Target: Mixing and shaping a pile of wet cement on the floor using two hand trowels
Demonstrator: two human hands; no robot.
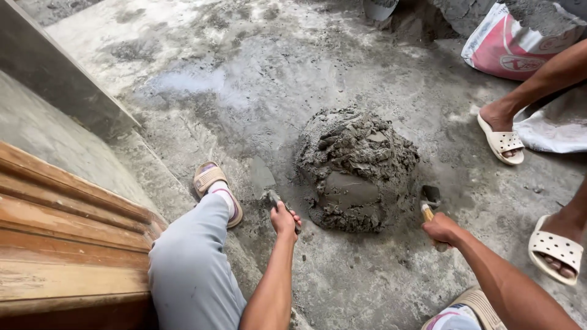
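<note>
A grey heap of wet mortar (356, 168) sits on the concrete floor (257, 79) in front of me. My left hand (284, 220) grips the handle of a trowel (263, 179), whose flat blade lies on the floor just left of the heap. My right hand (441, 230) holds the wooden handle of a small hammer (430, 198); its dark head rests on the floor at the heap's right edge. Both hands are apart from the mortar itself.
My left leg in grey trousers (192, 263) ends in a tan sandal (215, 186). Another person's feet in white sandals (502, 140) (555, 247) stand at the right. A pink-and-white sack (507, 49) lies behind them. Wooden steps (67, 244) are at the left.
</note>
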